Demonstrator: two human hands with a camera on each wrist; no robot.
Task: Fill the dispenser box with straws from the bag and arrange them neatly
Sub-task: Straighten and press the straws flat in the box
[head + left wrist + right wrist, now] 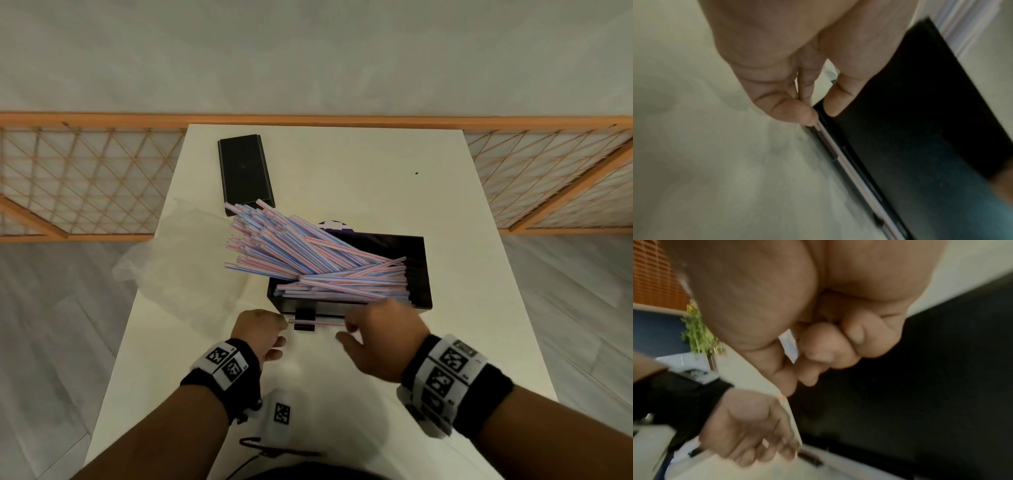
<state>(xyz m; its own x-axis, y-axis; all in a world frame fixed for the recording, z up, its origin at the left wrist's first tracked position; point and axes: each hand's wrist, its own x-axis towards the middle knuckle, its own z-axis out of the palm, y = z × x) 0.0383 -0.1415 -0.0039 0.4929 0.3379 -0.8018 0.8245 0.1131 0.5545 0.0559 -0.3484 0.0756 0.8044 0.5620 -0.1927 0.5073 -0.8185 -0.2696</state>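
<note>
Where hands meet, single straw (318, 322) ends hidden, blurred

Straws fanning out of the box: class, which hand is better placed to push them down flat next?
Probably the right hand: it sits nearer the box; the straws fan out beyond the left hand.

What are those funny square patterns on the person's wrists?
Both arms are bare, with no sleeves. Each wrist wears a black band: the left wristband and the bigger right wristband. Each has a white strip printed with black-and-white square codes, like little pixel puzzles. The left hand and right hand wear no gloves.
</note>
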